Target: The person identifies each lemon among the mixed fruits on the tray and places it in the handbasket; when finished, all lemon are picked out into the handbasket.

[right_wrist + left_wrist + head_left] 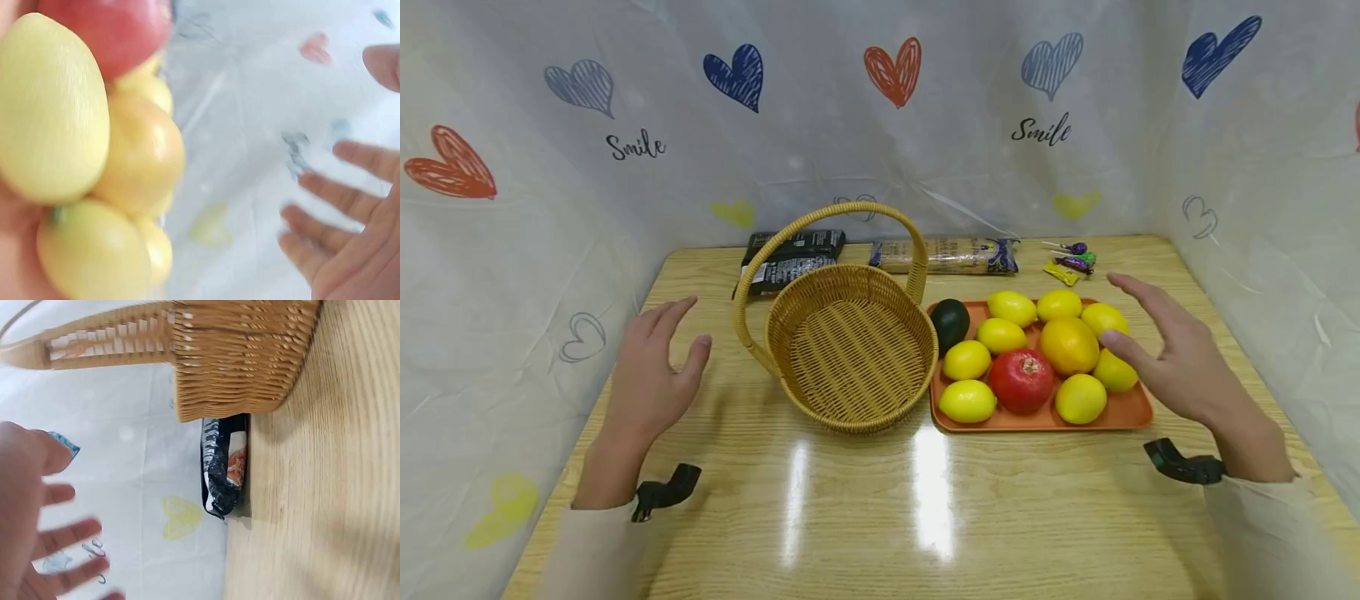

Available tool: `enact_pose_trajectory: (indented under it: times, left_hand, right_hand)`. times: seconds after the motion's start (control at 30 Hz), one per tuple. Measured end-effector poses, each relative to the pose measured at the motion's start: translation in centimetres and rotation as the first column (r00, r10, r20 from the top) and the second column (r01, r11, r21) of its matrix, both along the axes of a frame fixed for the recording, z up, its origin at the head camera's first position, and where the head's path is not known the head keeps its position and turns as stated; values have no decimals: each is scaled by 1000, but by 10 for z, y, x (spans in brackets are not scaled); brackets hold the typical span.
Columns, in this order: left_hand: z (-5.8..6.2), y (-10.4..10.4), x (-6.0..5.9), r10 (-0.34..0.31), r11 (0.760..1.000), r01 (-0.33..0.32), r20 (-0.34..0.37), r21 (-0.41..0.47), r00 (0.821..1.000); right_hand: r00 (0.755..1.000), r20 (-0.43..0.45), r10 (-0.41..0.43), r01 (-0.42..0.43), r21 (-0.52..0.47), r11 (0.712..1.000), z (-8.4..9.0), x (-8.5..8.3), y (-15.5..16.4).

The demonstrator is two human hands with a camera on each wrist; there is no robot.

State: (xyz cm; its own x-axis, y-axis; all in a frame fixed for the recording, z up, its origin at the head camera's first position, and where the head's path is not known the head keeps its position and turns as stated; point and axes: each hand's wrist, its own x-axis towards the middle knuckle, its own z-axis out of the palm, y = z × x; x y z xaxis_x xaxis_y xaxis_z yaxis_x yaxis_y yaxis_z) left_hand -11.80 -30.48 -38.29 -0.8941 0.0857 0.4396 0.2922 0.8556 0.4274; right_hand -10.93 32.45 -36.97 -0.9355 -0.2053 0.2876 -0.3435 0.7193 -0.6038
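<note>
I see my left hand [651, 375] raised above the wooden table [865, 508], to the left of the wicker basket [850, 358]; its fingers are straight and spread, and it holds nothing. My right hand [1172, 354] is also released, with fingers extended; it hovers over the right edge of the orange tray [1131, 410], near the lemons [1078, 398] but not touching them. The basket stands just beside the tray, on its left side, and nothing lies inside it. On the tray I see several lemons, one orange [1069, 344], one red pomegranate [1021, 380] and a dark avocado [950, 323]. Behind the basket lie a black packet [790, 260] and a long packet [946, 255]; some candies [1071, 260] lie near the back right.
</note>
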Motion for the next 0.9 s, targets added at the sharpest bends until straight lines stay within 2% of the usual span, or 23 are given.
enact_pose_trajectory:
  times: [0.1, 0.17, 0.2, 0.27, 0.33, 0.4, 0.43, 0.47, 0.5, 0.53, 0.6, 0.63, 0.73, 0.83, 0.9]
  left_hand:
    - [2, -6, 13, -75, 981, 87, -76, 176, 994]
    - [2, -9, 22, -149, 947, 162, -68, 278, 987]
    - [0, -10, 26, -197, 921, 203, -53, 332, 979]
    - [-4, -10, 33, -299, 845, 267, -4, 463, 954]
    - [-13, -8, 39, -400, 749, 310, 26, 586, 916]
    - [-25, -2, 42, -475, 665, 330, 39, 670, 879]
    - [-32, 2, 44, -504, 632, 331, 46, 701, 863]
    - [-38, 7, 45, -524, 615, 332, 57, 715, 850]
    - [-45, 12, 46, -539, 605, 329, 69, 725, 840]
    - [-51, 18, 47, -551, 603, 330, 79, 726, 831]
    - [-61, 29, 49, -548, 623, 317, 110, 715, 829]
    - [-66, 35, 50, -544, 625, 314, 111, 714, 832]
    - [-75, 50, 50, -505, 634, 313, 72, 707, 860]
    - [-79, 64, 50, -448, 649, 306, 26, 696, 894]
    - [-80, 74, 49, -418, 676, 307, 6, 670, 908]
  right_hand:
    - [999, -34, -13, 7, -170, 985, 1, 21, 19]
    - [999, -44, -11, -1, -269, 963, -3, 32, 31]
    - [999, -41, -20, 7, -299, 954, -6, 37, 36]
    - [999, -30, -23, 9, -400, 916, -15, 46, 45]
    - [1000, -23, -18, 4, -505, 863, -27, 52, 50]
    - [1000, -9, -16, 8, -577, 816, -38, 55, 51]
    - [1000, 2, -7, 7, -613, 790, -44, 56, 51]
    - [1000, 17, -8, 17, -624, 781, -48, 56, 50]
    - [999, 34, -18, 35, -618, 786, -52, 56, 49]
    - [998, 50, -33, 57, -595, 802, -55, 55, 48]
    - [993, 90, -83, 117, -506, 854, -60, 53, 47]
    - [988, 112, -107, 147, -461, 875, -61, 52, 46]
    - [969, 168, -181, 227, -315, 922, -66, 49, 43]
    - [953, 207, -219, 271, -271, 924, -70, 47, 39]
    - [948, 208, -240, 291, -269, 918, -74, 46, 36]
